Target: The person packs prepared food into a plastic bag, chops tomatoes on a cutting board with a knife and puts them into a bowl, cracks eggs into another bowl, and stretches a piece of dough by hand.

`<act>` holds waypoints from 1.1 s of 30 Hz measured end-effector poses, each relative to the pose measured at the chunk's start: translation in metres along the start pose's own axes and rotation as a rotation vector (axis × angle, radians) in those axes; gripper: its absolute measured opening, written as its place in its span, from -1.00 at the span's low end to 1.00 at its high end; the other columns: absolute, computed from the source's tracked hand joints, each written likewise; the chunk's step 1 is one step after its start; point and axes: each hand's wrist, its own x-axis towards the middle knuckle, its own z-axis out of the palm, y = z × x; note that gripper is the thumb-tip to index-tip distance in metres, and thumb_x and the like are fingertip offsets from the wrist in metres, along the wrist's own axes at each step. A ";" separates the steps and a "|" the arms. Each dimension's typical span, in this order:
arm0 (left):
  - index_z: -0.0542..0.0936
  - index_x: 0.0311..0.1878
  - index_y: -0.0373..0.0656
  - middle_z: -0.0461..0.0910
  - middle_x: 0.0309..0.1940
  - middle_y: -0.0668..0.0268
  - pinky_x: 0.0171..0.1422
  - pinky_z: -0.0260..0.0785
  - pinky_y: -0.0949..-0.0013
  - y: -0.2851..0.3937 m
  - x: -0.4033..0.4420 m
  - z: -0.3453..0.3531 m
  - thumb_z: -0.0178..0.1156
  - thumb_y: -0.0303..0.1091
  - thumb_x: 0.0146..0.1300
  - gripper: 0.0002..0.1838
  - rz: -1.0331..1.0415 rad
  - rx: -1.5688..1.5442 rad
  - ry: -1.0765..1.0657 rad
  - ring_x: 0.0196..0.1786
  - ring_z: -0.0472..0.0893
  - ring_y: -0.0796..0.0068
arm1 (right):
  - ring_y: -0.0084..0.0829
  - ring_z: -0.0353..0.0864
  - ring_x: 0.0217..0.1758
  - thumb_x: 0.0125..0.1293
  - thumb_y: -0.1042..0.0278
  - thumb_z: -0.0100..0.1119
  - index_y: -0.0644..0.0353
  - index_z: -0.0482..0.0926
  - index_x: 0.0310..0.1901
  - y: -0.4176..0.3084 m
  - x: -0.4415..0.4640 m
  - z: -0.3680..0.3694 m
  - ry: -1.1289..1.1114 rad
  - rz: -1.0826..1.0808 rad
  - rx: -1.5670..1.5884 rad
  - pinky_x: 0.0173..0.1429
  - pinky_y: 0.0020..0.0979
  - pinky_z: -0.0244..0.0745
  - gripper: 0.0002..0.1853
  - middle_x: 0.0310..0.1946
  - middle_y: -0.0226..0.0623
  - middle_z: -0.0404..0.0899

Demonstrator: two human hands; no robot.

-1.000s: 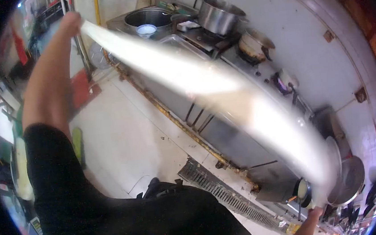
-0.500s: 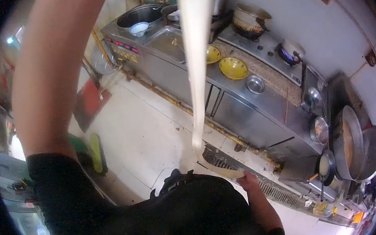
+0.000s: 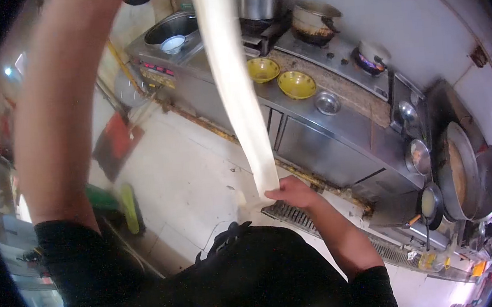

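Note:
A long, pale strip of dough (image 3: 233,90) stretches from the top edge of the view down in front of my body. My right hand (image 3: 293,192) is closed on its lower end, with the thumb pressed on the flat face. The strip looks drawn straight and slightly slanted, and its upper part is blurred. My left arm (image 3: 57,105) reaches up past the top edge, so my left hand is out of view. What holds the strip's upper end is hidden too.
Beyond the strip runs a steel counter (image 3: 350,135) with yellow bowls (image 3: 297,85) and a small metal bowl (image 3: 327,103). A blackened pot (image 3: 316,21) and a pan over a lit burner (image 3: 371,60) stand behind. Large woks (image 3: 460,175) lean at right. A floor drain (image 3: 295,215) lies below.
My right hand has moved up and to the left with the strip's end. The strip's lower part, bent sideways before, now runs straight to that hand. The view has shifted slightly.

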 end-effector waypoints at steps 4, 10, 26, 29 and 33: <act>0.63 -0.14 -0.20 0.66 -0.28 0.23 0.02 0.44 0.28 -0.144 -0.089 -0.004 0.08 -0.18 0.34 -0.71 -0.294 0.446 -0.263 -0.15 0.61 0.43 | -0.53 0.60 -0.07 0.30 0.27 0.26 0.24 0.63 0.02 -0.053 -0.040 0.004 -0.056 -0.179 0.130 0.13 -0.43 0.44 -0.68 -0.19 -0.40 0.70; 0.58 0.08 -0.24 0.63 -0.03 0.10 0.21 0.34 0.31 -0.222 -0.304 0.125 -0.04 -0.40 0.31 -0.65 -0.815 -0.015 -0.235 0.07 0.56 0.28 | -0.48 0.42 0.21 0.31 0.34 0.23 0.21 0.43 0.28 -0.095 -0.060 0.017 0.003 -0.493 0.353 0.28 -0.37 0.32 -0.50 0.18 -0.36 0.48; 0.52 -0.42 -0.20 0.46 -0.46 0.17 -0.32 0.36 0.31 -0.118 -0.289 0.184 0.30 -0.30 0.19 -0.79 -0.612 -0.081 -0.032 -0.42 0.48 0.35 | -0.49 0.42 0.19 0.46 0.07 0.05 0.21 0.39 0.30 -0.041 -0.119 0.045 0.340 -0.084 0.374 0.30 -0.37 0.30 -0.49 0.13 -0.36 0.50; 0.59 -0.31 -0.14 0.56 -0.42 0.20 -0.26 0.43 0.29 -0.094 -0.301 0.182 0.32 -0.27 0.19 -0.83 -0.291 0.066 -0.394 -0.39 0.56 0.31 | -0.42 0.15 0.45 0.47 -0.26 -0.26 0.16 0.21 0.42 -0.035 -0.119 0.050 0.366 -0.243 0.594 0.52 -0.35 -0.07 -0.28 0.39 -0.31 0.25; 0.56 -0.14 -0.12 0.60 -0.35 0.24 -0.21 0.47 0.24 -0.095 -0.301 0.187 0.30 -0.26 0.24 -0.79 -0.303 0.109 -0.503 -0.33 0.61 0.31 | -0.40 0.12 0.48 0.48 -0.22 -0.24 0.12 0.14 0.46 -0.030 -0.118 0.052 0.300 -0.265 0.676 0.54 -0.32 -0.07 -0.30 0.42 -0.31 0.21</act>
